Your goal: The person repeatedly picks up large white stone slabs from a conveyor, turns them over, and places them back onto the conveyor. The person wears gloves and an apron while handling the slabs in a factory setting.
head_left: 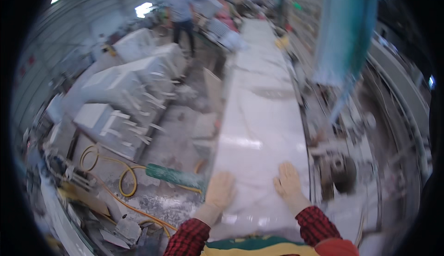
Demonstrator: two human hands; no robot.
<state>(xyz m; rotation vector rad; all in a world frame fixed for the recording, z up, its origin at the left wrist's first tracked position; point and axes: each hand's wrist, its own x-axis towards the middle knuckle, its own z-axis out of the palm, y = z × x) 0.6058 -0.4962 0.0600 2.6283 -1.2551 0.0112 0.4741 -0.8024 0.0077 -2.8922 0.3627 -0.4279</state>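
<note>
A long white stone slab [259, 131] with grey veins stretches away in front of me, its polished top catching the light. My right hand [287, 182], in a cream glove, lies flat on the slab near its right edge, fingers stretched forward. On the slab's left edge rests my left hand [220, 192], gloved alike and blurred; its fingers seem laid flat, though their tips are hard to make out. Neither hand shows anything lifted in it. Both sleeves are red and black plaid.
Machinery with a motor [340, 170] lines the slab's right side, below a hanging teal curtain [344, 34]. White slab stacks [125, 87] stand at left. A yellow hose [124, 182] and a green roll-shaped piece [175, 175] lie on the floor. A person [181, 13] stands far off; others work beyond.
</note>
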